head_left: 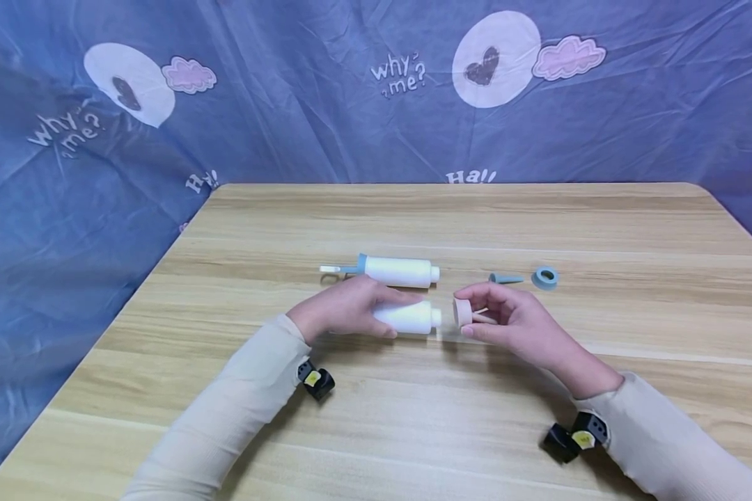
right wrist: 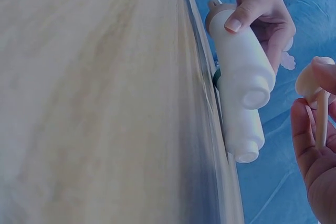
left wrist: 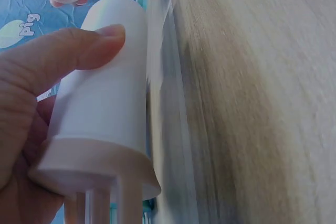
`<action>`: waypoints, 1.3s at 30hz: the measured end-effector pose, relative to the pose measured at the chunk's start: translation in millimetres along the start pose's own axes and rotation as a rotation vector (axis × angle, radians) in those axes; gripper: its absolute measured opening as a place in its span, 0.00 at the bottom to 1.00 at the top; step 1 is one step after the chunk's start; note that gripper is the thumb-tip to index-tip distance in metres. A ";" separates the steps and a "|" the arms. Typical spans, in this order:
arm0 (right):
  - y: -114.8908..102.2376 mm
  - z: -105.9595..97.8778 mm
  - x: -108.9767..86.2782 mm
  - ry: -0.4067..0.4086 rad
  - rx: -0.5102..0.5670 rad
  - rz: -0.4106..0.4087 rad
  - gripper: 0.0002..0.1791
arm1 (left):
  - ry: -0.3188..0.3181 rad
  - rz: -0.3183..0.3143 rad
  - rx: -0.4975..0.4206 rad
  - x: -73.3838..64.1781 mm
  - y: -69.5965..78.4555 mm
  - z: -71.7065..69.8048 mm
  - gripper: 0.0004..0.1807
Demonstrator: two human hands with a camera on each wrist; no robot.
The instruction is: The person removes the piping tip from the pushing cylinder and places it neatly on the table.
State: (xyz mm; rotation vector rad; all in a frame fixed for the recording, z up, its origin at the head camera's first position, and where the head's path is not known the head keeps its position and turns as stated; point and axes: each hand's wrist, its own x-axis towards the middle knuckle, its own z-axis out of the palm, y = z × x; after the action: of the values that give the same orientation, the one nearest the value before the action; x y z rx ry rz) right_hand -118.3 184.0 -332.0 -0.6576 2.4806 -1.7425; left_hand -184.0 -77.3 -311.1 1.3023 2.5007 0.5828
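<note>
My left hand point(head_left: 351, 306) grips a white plastic tube point(head_left: 407, 318), thumb along its side. The tube lies lengthwise with its narrow neck facing right. A beige collar point(left wrist: 94, 163) with rods behind it closes its other end in the left wrist view. Just off the neck, my right hand point(head_left: 517, 323) pinches a beige cap point(head_left: 462, 312) between thumb and fingers. The cap's thin stem point(right wrist: 321, 121) points back toward the palm. Cap and neck are apart.
Behind the gripped tube lies a second white tube point(head_left: 397, 271) with a blue collar point(head_left: 361, 264) and a plunger rod pointing left. Farther right are a blue cone-shaped nozzle point(head_left: 506, 278) and a blue ring point(head_left: 545, 278). A blue printed cloth point(head_left: 326, 90) hangs behind the wooden table point(head_left: 376, 417).
</note>
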 end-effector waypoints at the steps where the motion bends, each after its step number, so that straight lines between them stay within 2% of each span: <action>1: 0.0 0.0 -0.1 -0.001 0.000 -0.001 0.21 | -0.004 -0.009 0.004 0.0 0.3 -0.1 0.33; 14: 0.3 0.1 -0.5 -0.004 -0.010 0.003 0.20 | -0.024 -0.079 0.007 0.5 -2.9 1.9 0.34; 22: -0.9 0.6 0.2 -0.004 -0.016 0.036 0.21 | -0.035 -0.088 -0.015 0.4 -6.0 4.4 0.34; 33: -2.0 -1.5 -0.4 -0.009 -0.018 0.043 0.21 | -0.035 -0.107 -0.036 2.7 -8.5 5.0 0.35; 39: -2.7 -2.5 -2.0 -0.025 -0.005 0.064 0.21 | -0.042 -0.097 -0.009 2.3 -10.4 5.2 0.37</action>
State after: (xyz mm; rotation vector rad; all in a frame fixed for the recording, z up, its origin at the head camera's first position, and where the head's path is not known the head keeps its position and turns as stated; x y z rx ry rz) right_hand -116.2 186.2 -329.1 -0.5901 2.4614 -1.6960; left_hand -190.6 -79.5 -320.6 1.1701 2.5082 0.5381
